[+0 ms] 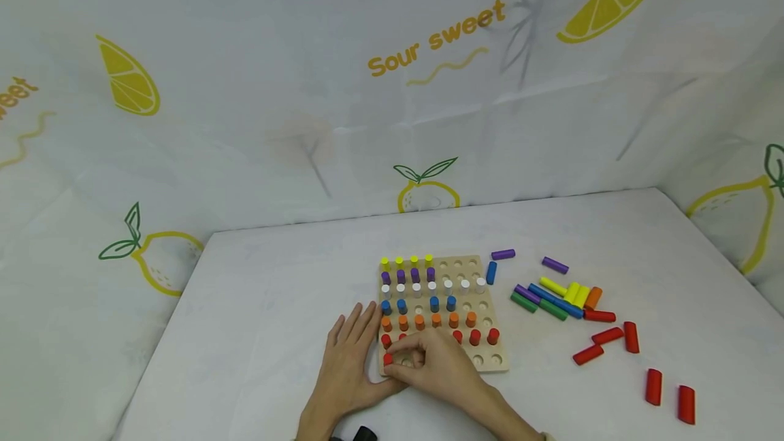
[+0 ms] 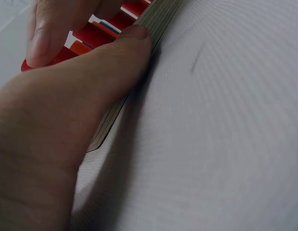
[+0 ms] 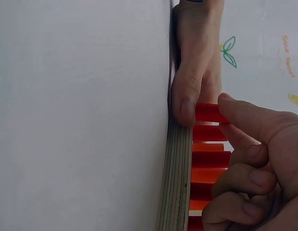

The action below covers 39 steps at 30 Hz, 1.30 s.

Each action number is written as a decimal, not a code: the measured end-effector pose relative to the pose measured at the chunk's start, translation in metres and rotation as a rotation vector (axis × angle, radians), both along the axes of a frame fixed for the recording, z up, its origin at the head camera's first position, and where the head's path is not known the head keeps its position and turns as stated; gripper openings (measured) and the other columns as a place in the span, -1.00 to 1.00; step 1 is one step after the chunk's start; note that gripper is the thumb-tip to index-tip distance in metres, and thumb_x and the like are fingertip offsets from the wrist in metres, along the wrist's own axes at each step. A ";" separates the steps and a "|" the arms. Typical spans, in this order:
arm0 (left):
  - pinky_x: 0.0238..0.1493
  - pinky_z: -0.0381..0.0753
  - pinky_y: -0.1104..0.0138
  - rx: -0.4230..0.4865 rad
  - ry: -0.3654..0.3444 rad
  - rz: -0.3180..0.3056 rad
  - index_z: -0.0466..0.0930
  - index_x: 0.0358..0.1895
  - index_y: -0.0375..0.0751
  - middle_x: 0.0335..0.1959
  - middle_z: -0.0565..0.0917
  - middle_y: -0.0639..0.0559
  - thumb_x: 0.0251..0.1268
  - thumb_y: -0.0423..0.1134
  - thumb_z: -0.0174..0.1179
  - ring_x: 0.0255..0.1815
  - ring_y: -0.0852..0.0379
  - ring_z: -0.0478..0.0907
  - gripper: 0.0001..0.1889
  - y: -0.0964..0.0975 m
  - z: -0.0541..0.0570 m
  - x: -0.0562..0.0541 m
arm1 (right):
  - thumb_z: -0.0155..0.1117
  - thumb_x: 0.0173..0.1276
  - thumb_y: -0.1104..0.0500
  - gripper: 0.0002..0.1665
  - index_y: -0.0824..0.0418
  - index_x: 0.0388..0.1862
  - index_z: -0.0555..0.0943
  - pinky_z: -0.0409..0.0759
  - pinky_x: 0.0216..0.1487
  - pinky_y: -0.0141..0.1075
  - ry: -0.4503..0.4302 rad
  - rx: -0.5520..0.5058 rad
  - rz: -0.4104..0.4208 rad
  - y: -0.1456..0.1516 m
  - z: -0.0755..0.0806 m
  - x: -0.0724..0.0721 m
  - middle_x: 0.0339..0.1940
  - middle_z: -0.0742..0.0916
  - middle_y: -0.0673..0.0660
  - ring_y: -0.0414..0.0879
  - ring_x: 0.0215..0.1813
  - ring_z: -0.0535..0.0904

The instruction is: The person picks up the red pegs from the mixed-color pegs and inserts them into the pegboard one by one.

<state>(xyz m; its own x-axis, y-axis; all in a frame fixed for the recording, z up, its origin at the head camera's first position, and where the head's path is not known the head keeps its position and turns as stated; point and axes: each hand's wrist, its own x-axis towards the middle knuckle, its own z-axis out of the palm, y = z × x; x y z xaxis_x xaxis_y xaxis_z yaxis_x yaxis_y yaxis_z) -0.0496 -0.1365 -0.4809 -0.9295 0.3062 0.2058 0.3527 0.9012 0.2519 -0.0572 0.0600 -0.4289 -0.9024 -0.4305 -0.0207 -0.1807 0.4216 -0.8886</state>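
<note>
A wooden pegboard (image 1: 488, 366) holds rows of yellow, purple, white, blue, orange and red pegs. At its front left corner, my right hand (image 1: 444, 366) pinches the top of a red peg (image 3: 209, 113) between thumb and index finger. The peg stands upright at the board, its lower end hidden in the head view. My left hand (image 1: 349, 359) lies along the board's left side with fingers straight. Its thumb (image 2: 132, 45) presses against the front edge of the board, close to the pinched peg. Part of the red row is hidden behind my right hand.
Right of the board lie loose pegs: purple (image 1: 554, 265), blue (image 1: 491, 273), green (image 1: 523, 301), yellow (image 1: 553, 286), orange (image 1: 593, 298) and several red (image 1: 653, 387). A white cloth with lemon prints (image 1: 429, 196) hangs behind the white table (image 1: 257, 332).
</note>
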 end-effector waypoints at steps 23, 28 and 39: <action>0.58 0.20 -0.14 0.052 -0.055 0.011 0.27 0.58 -0.03 0.60 0.35 0.04 -0.07 0.63 0.21 0.65 -0.10 0.20 0.17 0.002 0.003 0.000 | 0.55 0.23 0.04 -0.78 0.08 -0.17 0.85 0.14 -0.62 -0.54 0.025 0.107 -0.035 0.047 0.020 -0.003 -0.73 0.46 -0.18 -0.42 -0.64 0.26; 0.60 0.19 -0.15 0.042 -0.084 0.025 0.27 0.58 -0.02 0.61 0.33 0.06 -0.11 0.61 0.24 0.66 -0.08 0.18 0.18 0.003 0.003 0.000 | 0.56 0.22 0.01 -0.80 0.01 -0.19 0.85 0.21 -0.61 -0.52 0.023 0.138 -0.064 0.066 0.023 -0.005 -0.69 0.48 -0.16 -0.38 -0.61 0.31; 0.59 0.20 -0.13 0.028 -0.060 0.030 0.26 0.59 0.00 0.61 0.32 0.08 -0.12 0.60 0.25 0.66 -0.06 0.19 0.18 0.003 0.000 0.001 | 0.56 0.21 0.01 -0.78 0.01 -0.18 0.85 0.26 -0.61 -0.51 -0.003 0.191 -0.120 0.107 0.024 0.000 -0.72 0.43 -0.13 -0.34 -0.62 0.33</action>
